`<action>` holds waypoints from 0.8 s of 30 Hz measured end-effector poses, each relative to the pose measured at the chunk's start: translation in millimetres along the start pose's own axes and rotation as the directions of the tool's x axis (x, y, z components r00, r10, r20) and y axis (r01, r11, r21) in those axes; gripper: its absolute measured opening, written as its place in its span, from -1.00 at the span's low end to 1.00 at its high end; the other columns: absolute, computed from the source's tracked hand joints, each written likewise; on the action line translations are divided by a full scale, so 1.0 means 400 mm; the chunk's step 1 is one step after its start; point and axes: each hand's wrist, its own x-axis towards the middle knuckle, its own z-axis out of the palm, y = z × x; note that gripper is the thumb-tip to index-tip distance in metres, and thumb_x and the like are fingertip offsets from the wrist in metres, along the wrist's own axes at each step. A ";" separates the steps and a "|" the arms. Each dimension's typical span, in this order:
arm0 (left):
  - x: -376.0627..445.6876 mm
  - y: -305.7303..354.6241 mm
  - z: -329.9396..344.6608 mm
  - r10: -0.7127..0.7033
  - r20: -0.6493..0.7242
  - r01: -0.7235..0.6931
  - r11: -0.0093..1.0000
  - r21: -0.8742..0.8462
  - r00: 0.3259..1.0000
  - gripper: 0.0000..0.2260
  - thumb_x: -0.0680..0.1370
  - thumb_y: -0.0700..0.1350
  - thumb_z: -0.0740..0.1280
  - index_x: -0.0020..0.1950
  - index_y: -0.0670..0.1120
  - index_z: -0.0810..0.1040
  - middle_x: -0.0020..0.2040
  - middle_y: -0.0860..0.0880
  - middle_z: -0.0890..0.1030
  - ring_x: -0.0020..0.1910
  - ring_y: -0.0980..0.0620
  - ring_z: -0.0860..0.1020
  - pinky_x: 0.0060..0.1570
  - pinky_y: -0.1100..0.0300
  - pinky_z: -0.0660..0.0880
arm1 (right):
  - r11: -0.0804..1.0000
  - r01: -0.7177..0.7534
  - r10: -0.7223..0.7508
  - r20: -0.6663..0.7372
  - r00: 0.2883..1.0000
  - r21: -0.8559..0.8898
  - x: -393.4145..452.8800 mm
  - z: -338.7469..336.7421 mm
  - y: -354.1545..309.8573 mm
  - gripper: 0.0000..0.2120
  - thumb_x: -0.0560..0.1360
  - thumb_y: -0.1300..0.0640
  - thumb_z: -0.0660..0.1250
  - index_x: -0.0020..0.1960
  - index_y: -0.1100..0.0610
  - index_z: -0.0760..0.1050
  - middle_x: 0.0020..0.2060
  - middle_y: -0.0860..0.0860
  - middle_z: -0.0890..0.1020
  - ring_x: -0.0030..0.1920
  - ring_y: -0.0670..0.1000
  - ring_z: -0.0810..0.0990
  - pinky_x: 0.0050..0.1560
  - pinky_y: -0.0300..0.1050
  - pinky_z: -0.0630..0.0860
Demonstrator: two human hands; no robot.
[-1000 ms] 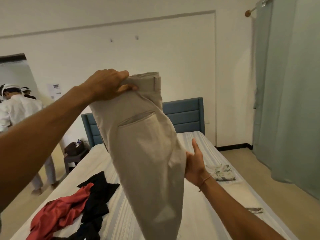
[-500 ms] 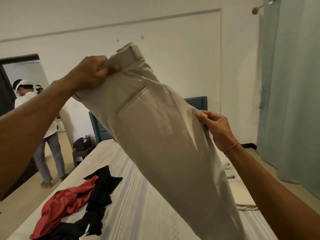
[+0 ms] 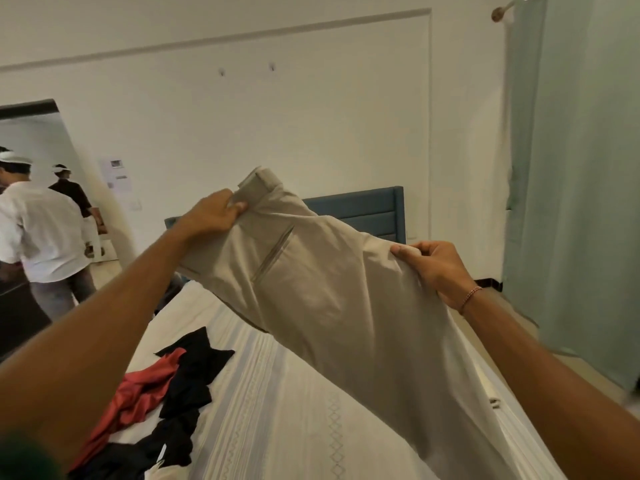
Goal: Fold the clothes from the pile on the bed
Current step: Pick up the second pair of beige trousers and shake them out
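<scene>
**Beige trousers held up over the bed**

The left hand pinches the waistband of the beige trousers; the right hand grips their far edge. The trousers hang slanted in the air above the striped bed. A red garment and black clothes lie bunched on the mattress's left side.

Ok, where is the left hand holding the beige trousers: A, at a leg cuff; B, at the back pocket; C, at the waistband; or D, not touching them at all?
C: the left hand pinches the waistband end of the beige trousers, above the back pocket.
</scene>
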 end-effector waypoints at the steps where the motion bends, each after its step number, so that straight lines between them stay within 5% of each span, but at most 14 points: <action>1: -0.012 0.007 0.027 -0.015 -0.032 0.016 0.999 0.030 0.999 -0.66 0.70 0.07 0.14 0.14 -0.21 0.42 0.13 -0.22 0.53 0.12 -0.21 0.50 0.08 -0.05 0.38 | 0.999 0.002 -0.002 -0.019 1.000 -0.038 -0.004 -0.009 0.008 -0.67 0.41 -0.19 0.51 -0.17 0.09 0.70 -0.23 0.02 0.69 -0.15 0.02 0.62 -0.19 -0.16 0.53; 5: -0.050 0.009 0.141 0.057 -0.015 -0.057 0.998 -0.009 0.998 -0.59 0.67 0.21 0.08 -0.02 -0.14 0.35 0.01 -0.16 0.57 -0.01 -0.20 0.54 0.06 -0.15 0.46 | 0.984 -0.008 -0.017 -0.142 0.990 -0.176 -0.003 -0.076 0.049 -0.50 0.39 -0.25 0.50 -0.35 0.21 0.59 -0.45 0.06 0.55 -0.36 0.02 0.45 -0.34 -0.14 0.37; 8: -0.073 0.001 0.227 0.042 0.034 -0.037 0.989 -0.143 0.999 -0.49 0.62 0.30 0.00 -0.06 -0.13 0.43 -0.07 -0.11 0.55 -0.08 -0.13 0.54 -0.02 -0.06 0.44 | 0.946 -0.010 -0.050 -0.176 0.983 -0.325 0.019 -0.126 0.065 -0.32 0.38 -0.31 0.47 -0.39 0.35 0.52 -0.53 0.10 0.41 -0.42 0.04 0.34 -0.34 -0.08 0.29; 11: -0.110 -0.027 0.303 -0.042 0.046 0.051 0.972 -0.229 0.998 -0.46 0.66 0.27 0.00 -0.13 -0.14 0.49 -0.10 -0.10 0.58 -0.12 -0.09 0.53 -0.08 0.06 0.35 | 0.866 -0.002 -0.060 -0.107 0.993 -0.500 0.066 -0.133 0.042 -0.33 0.35 -0.35 0.46 -0.45 0.28 0.47 -0.57 0.09 0.36 -0.46 0.04 0.30 -0.39 -0.08 0.24; 14: -0.172 -0.118 0.385 -0.174 0.101 0.200 0.907 -0.370 0.979 -0.43 0.67 0.28 0.02 -0.12 -0.15 0.55 -0.10 -0.10 0.64 -0.17 -0.02 0.54 -0.16 0.16 0.38 | 0.740 -0.002 0.056 0.059 0.997 -0.672 0.135 -0.060 0.033 -0.27 0.36 -0.38 0.44 -0.36 0.36 0.58 -0.49 0.17 0.52 -0.42 0.09 0.44 -0.37 -0.09 0.32; 18: -0.306 -0.331 0.566 -0.386 0.289 0.480 0.755 -0.447 0.876 -0.38 0.57 0.43 0.08 -0.12 -0.10 0.58 -0.08 -0.06 0.65 -0.10 -0.03 0.58 -0.01 0.01 0.51 | 0.541 0.062 0.313 0.269 0.911 -0.839 0.183 0.179 0.168 -0.26 0.39 -0.41 0.37 -0.27 0.35 0.58 -0.26 0.20 0.65 -0.25 0.15 0.56 -0.28 -0.06 0.38; 24: -0.608 -0.633 0.949 -0.571 0.540 0.772 0.569 -0.283 0.618 -0.43 0.68 0.21 0.07 0.50 -0.18 0.36 0.49 -0.07 0.38 0.45 -0.08 0.37 0.41 0.05 0.24 | 0.437 0.128 0.588 0.391 0.708 -0.890 0.063 0.603 0.695 -0.24 0.33 -0.54 0.28 -0.28 0.23 0.43 -0.14 0.17 0.64 -0.21 0.11 0.56 -0.18 -0.07 0.44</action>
